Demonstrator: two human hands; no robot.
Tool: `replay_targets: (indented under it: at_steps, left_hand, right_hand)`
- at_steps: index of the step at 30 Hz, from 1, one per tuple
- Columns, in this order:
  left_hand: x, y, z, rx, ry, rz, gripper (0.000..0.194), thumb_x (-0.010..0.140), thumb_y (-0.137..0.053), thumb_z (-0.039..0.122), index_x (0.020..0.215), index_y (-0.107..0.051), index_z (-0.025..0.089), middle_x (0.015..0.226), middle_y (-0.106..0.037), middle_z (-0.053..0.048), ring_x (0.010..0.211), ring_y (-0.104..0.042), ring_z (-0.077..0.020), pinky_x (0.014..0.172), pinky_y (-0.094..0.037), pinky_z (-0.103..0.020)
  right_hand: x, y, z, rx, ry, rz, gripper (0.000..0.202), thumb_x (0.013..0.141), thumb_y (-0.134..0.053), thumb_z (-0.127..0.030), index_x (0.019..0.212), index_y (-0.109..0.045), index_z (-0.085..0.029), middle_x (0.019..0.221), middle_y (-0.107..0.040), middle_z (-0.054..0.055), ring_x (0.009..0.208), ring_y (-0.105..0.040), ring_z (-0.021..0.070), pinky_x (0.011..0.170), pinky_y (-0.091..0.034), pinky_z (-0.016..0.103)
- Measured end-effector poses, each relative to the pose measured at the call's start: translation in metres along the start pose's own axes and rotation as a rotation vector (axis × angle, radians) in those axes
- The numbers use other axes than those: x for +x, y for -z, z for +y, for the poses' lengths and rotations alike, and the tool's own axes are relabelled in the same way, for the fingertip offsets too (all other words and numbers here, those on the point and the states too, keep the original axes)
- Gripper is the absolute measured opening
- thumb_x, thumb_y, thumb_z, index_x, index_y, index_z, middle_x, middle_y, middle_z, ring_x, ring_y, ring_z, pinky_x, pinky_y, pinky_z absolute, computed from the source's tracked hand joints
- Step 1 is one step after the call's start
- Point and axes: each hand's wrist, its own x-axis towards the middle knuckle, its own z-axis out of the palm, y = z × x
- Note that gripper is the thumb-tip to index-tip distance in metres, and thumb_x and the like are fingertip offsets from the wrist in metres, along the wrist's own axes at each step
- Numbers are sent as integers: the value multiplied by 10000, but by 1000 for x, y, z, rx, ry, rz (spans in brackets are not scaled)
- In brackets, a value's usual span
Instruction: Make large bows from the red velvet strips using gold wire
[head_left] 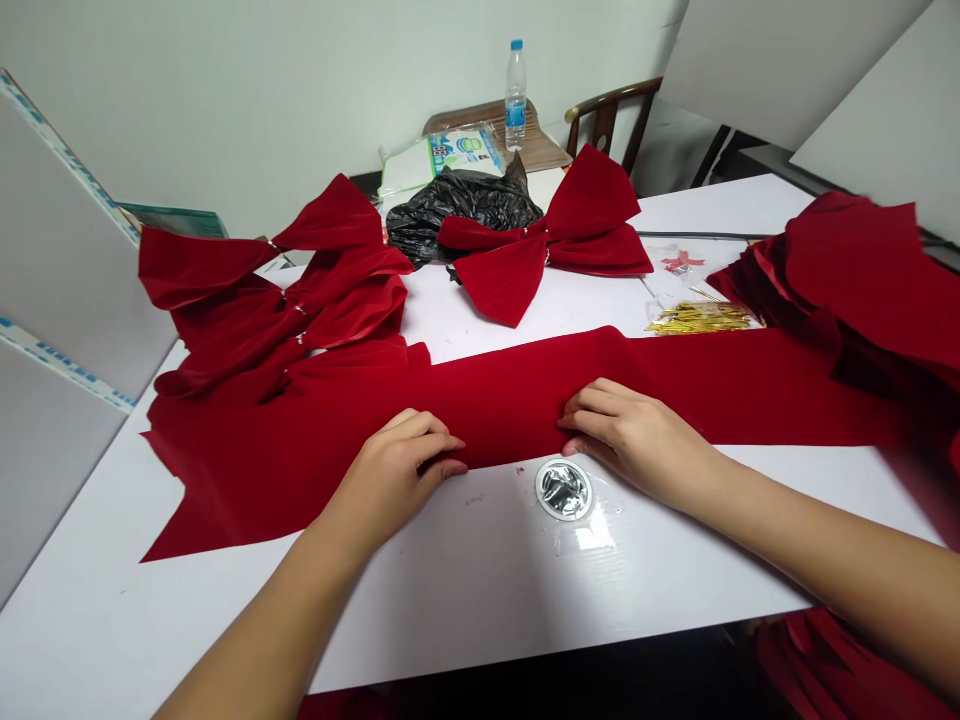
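Red bows (pixel 592 200): at least four lay toward the left edge of the desk (pixel 450 580), two toward its far edge
Long red strip (pixel 510 400): one
Silver-rimmed disc (pixel 564 490): one
Black bag (pixel 459 212): one
Gold tie bundle (pixel 701 319): one
Bottle (pixel 515 105): one

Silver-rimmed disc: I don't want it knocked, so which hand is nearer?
Right. The right hand is on the red cloth just beyond the disc; the left hand lies farther off, to the disc's left.

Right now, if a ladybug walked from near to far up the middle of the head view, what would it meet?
Round silver-rimmed disc, long red cloth, black plastic bag, water bottle.
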Motion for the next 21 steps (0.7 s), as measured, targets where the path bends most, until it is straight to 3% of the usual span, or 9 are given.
replay_targets:
  at_steps: [6, 16, 21]
  left_hand:
    - [-2, -2, 3, 83, 33, 19, 164, 978, -628, 313, 957, -752, 208, 913, -722, -37, 863, -612, -190, 731, -527, -319]
    - [-2, -8, 7, 367, -63, 73, 247, 1035, -472, 223, 924, -689, 183, 821, -674, -35, 744, -540, -175, 633, -435, -312]
    - [-2, -7, 11, 301, -73, 20, 250, 1015, -464, 165, 891, -681, 172, 836, -633, -39, 746, -527, -166, 647, -464, -303]
  right_hand:
    - [-1, -2, 2, -57, -1, 11, 288, 1041, -508, -237, 884, -736, -156, 884, -658, 83, 810, -560, 186, 628, -437, 312]
    - [2, -1, 0, -210, 24, 5, 280, 1044, -468, -218, 906, -695, -129, 839, -628, 83, 763, -526, 197, 638, -398, 326]
    - [-2, 2, 0, -195, -8, -67, 217, 1023, -504, -184, 915, -688, -146, 845, -614, 70, 715, -534, 181, 596, -373, 317]
